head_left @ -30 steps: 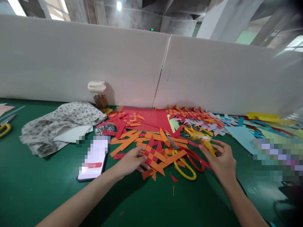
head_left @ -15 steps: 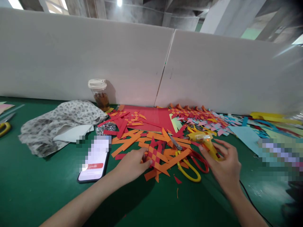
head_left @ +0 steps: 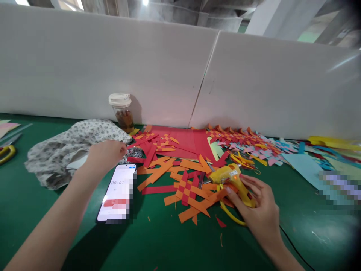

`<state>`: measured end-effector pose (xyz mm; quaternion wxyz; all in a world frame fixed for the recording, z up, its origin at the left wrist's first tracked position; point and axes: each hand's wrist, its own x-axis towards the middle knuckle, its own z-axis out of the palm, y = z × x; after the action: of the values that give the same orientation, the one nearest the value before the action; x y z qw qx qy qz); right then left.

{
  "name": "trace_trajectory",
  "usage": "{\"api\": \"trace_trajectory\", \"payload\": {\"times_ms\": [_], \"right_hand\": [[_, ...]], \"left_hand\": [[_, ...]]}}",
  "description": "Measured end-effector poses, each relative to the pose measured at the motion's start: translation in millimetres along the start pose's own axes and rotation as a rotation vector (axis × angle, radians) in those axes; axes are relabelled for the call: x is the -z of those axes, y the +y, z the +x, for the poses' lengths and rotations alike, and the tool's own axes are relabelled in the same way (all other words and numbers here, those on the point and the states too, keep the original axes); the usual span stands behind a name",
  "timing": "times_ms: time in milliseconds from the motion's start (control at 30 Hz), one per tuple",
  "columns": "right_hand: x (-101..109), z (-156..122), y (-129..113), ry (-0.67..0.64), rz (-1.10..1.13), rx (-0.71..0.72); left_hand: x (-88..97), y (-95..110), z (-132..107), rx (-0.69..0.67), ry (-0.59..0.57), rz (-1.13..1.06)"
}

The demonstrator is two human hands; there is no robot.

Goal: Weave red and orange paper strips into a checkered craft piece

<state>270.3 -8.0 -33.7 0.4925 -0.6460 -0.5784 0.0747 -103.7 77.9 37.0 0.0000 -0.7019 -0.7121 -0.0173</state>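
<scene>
My right hand (head_left: 258, 207) grips a yellow glue gun (head_left: 231, 177) by its handle, its nozzle aimed left at a woven red and orange paper piece (head_left: 189, 192) lying on the green table. My left hand (head_left: 105, 152) is lifted over to the left, its fingers pinched together beside a small dish of black and white bits (head_left: 135, 152). What the fingers hold, if anything, is too small to name. A phone (head_left: 118, 192) with a lit screen lies just under that hand. Yellow and red scissors (head_left: 232, 216) lie partly under my right hand.
A patterned cloth (head_left: 70, 145) lies at the left, with a lidded cup (head_left: 122, 112) by the white partition. Red sheets and loose orange strips (head_left: 180, 146) cover the middle. Several woven pieces (head_left: 242, 137) and coloured paper (head_left: 304, 165) spread to the right. Another pair of scissors (head_left: 5, 152) sits far left.
My left hand has left the woven piece and moved up left toward the small dish. My right hand has picked up the glue gun and brought it nearer the woven piece.
</scene>
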Motion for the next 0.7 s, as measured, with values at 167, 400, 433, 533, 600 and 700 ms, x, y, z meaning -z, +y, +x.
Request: {"api": "trace_trajectory", "payload": {"times_ms": [167,400,433,533,600,700], "right_hand": [[-0.6,1.6,4.4,-0.022,-0.001,0.014],[-2.5,2.7,4.2,-0.038,-0.024,-0.034],[-3.0,3.1,3.0,-0.034,-0.022,-0.043],[-4.1,4.0,0.4,-0.019,-0.026,-0.058],[-4.5,4.2,1.2,-0.026,-0.047,-0.074],[-4.4,3.6,6.2,-0.031,-0.06,-0.084]], "left_hand": [[-20.2,8.6,9.7,-0.165,-0.06,-0.002],[-31.3,17.7,24.1,-0.25,-0.028,-0.002],[-30.9,19.0,26.4,-0.261,-0.034,-0.013],[-30.6,28.5,35.7,-0.303,-0.02,-0.041],[-30.9,37.6,43.2,-0.314,0.003,-0.054],[-27.4,44.8,50.0,-0.306,0.044,-0.067]]}}
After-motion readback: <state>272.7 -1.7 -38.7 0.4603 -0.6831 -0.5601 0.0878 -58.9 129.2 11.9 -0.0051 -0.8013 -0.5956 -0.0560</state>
